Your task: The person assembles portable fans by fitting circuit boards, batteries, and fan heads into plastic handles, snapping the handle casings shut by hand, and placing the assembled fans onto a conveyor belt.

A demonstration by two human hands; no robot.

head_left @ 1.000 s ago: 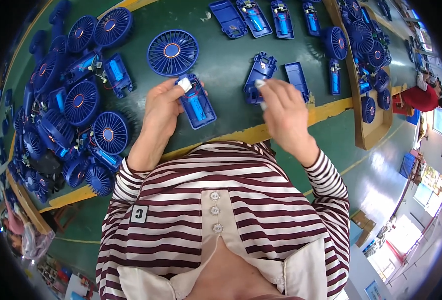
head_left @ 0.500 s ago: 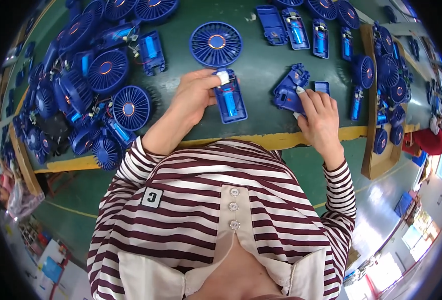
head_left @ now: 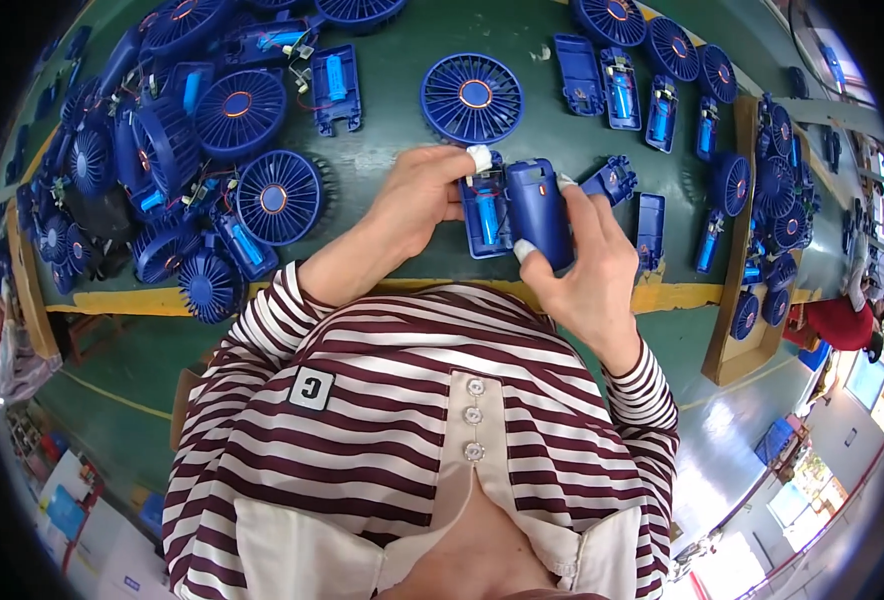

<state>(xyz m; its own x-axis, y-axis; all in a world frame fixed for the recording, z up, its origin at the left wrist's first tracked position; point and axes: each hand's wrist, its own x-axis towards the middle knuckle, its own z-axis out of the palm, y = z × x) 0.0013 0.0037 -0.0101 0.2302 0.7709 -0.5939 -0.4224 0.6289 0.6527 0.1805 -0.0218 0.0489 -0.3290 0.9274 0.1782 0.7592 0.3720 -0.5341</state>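
Housing (head_left: 487,238), left grip (head_left: 414,196); cover (head_left: 539,218), right grip (head_left: 592,272)

Bright centre, dark fisheye-bent edges

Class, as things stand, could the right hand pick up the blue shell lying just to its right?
Probably not as is: the right hand grips a blue cover, though nothing visible blocks its way to the blue shell.
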